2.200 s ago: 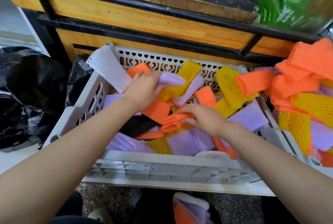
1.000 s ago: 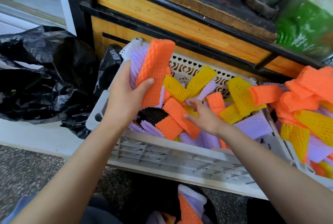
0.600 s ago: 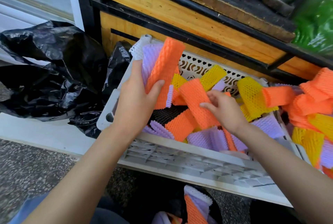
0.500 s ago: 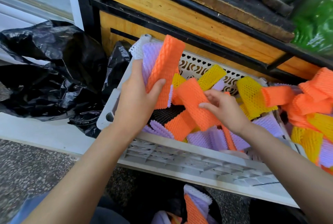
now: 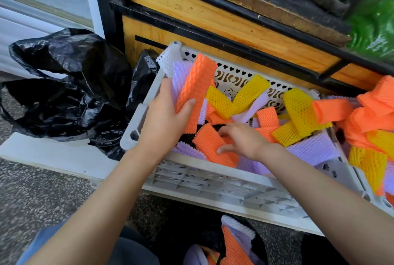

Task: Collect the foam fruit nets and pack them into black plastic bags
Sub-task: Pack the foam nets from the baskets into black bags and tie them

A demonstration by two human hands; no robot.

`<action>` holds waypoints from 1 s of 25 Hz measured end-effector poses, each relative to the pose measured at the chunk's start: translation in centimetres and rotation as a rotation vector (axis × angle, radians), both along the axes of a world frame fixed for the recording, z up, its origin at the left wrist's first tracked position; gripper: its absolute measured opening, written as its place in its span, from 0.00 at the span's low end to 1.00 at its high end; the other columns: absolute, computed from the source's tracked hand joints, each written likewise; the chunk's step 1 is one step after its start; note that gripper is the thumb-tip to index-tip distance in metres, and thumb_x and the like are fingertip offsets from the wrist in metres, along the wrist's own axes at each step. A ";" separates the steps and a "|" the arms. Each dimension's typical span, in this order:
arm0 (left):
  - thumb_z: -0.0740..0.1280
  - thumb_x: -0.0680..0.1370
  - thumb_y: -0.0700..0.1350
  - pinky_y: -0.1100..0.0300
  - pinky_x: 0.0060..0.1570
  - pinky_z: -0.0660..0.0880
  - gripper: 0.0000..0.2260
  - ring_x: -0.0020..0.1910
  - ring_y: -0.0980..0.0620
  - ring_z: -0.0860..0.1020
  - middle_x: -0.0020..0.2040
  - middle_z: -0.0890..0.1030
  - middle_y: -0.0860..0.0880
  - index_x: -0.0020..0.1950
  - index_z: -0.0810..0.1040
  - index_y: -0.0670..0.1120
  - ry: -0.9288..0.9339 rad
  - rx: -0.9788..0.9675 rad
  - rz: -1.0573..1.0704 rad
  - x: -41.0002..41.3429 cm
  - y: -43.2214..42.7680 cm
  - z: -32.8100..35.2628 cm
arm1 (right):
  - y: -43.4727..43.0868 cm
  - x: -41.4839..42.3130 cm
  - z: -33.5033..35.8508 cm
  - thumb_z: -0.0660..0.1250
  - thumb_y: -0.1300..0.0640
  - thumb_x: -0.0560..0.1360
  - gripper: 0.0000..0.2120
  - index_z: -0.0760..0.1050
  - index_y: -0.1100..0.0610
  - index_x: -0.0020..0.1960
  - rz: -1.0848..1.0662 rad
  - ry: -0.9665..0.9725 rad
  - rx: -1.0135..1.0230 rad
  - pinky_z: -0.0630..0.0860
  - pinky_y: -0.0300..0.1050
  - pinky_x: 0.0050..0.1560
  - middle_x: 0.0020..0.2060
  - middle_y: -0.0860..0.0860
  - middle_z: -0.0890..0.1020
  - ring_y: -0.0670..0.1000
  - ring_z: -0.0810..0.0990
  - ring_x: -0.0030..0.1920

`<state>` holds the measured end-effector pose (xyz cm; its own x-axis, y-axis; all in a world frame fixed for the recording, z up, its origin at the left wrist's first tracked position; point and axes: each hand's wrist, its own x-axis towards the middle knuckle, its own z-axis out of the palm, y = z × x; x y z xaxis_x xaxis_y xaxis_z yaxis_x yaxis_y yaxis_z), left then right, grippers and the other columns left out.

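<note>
Two hands work in one grey plastic crate (image 5: 213, 181) that stands on the floor against a wooden bench (image 5: 213, 19). The edge of a second crate (image 5: 362, 192) shows at the right, heaped with orange, yellow and lavender nets.

In the near crate, four yellow nets (image 5: 298, 105) show, along with one black net (image 5: 187, 137), one white net (image 5: 170, 60) draped over the far left corner, and several orange and lavender ones that overlap too much to count.

The left hand (image 5: 164, 120) stands at the crate's left wall and grips an upright orange net (image 5: 196, 85) with lavender nets (image 5: 181, 75) stacked behind it. The thumb lies across the orange front and the fingers are wrapped behind the stack.

The right hand (image 5: 241, 139) is palm down in the middle of the crate, its fingers curled over the top edge of a flat orange net (image 5: 213, 147) and its thumb pressed on the net's face.

One crumpled black plastic bag (image 5: 70, 81) lies on the floor left of the crate. A second open bag (image 5: 213, 237) sits below the crate's near wall and holds orange, lavender and white nets.
</note>
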<state>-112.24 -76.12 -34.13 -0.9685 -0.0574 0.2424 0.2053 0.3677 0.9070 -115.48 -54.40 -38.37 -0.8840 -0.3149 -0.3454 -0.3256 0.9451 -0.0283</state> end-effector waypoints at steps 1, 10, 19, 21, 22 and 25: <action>0.66 0.78 0.46 0.61 0.29 0.67 0.12 0.30 0.56 0.70 0.34 0.69 0.53 0.45 0.62 0.50 -0.006 0.007 -0.006 -0.1 0.0 -0.1 | 0.3 0.2 0.5 0.68 0.40 0.70 0.26 0.72 0.54 0.62 0.011 0.069 0.028 0.65 0.47 0.54 0.55 0.52 0.76 0.53 0.68 0.58; 0.65 0.78 0.43 0.61 0.38 0.66 0.10 0.43 0.54 0.72 0.42 0.70 0.55 0.52 0.63 0.48 0.149 0.034 0.018 1.9 1.7 1.0 | 1.1 6.4 8.6 0.68 0.44 0.73 0.18 0.63 0.53 0.49 -0.315 0.678 -0.363 0.62 0.44 0.38 0.44 0.46 0.68 0.45 0.67 0.43; 0.66 0.71 0.61 0.45 0.64 0.69 0.31 0.65 0.48 0.71 0.62 0.71 0.43 0.65 0.61 0.44 0.184 0.220 -0.350 8.6 9.4 2.9 | 0.7 15.7 10.5 0.68 0.52 0.71 0.17 0.62 0.50 0.52 -0.265 0.701 -0.888 0.69 0.31 0.37 0.44 0.45 0.71 0.42 0.72 0.40; 0.70 0.67 0.61 0.46 0.66 0.68 0.37 0.68 0.47 0.69 0.66 0.70 0.43 0.67 0.60 0.46 0.111 0.207 -0.405 10.1 11.0 3.0 | 2.1 17.9 9.8 0.69 0.58 0.70 0.18 0.65 0.54 0.55 -0.219 0.713 -0.879 0.68 0.27 0.40 0.46 0.51 0.72 0.42 0.72 0.41; 0.72 0.65 0.60 0.46 0.65 0.69 0.38 0.67 0.46 0.70 0.66 0.70 0.42 0.67 0.60 0.47 0.085 0.205 -0.423 11.0 11.8 3.0 | 3.0 19.1 9.5 0.69 0.59 0.71 0.17 0.66 0.56 0.56 -0.210 0.701 -0.874 0.68 0.28 0.43 0.47 0.52 0.72 0.43 0.72 0.43; 0.72 0.65 0.56 0.46 0.59 0.73 0.31 0.60 0.46 0.75 0.58 0.75 0.42 0.61 0.63 0.46 0.111 0.184 -0.470 13.1 13.9 2.5 | 5.6 22.7 8.4 0.63 0.54 0.74 0.14 0.65 0.52 0.58 -0.223 0.588 -0.906 0.70 0.33 0.51 0.50 0.49 0.70 0.44 0.73 0.48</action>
<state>-99.18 -62.20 -31.63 -0.8692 0.3260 0.3717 0.4081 0.0488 0.9116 -92.81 -48.80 -29.99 -0.9033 -0.0516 0.4259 -0.3401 0.6915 -0.6374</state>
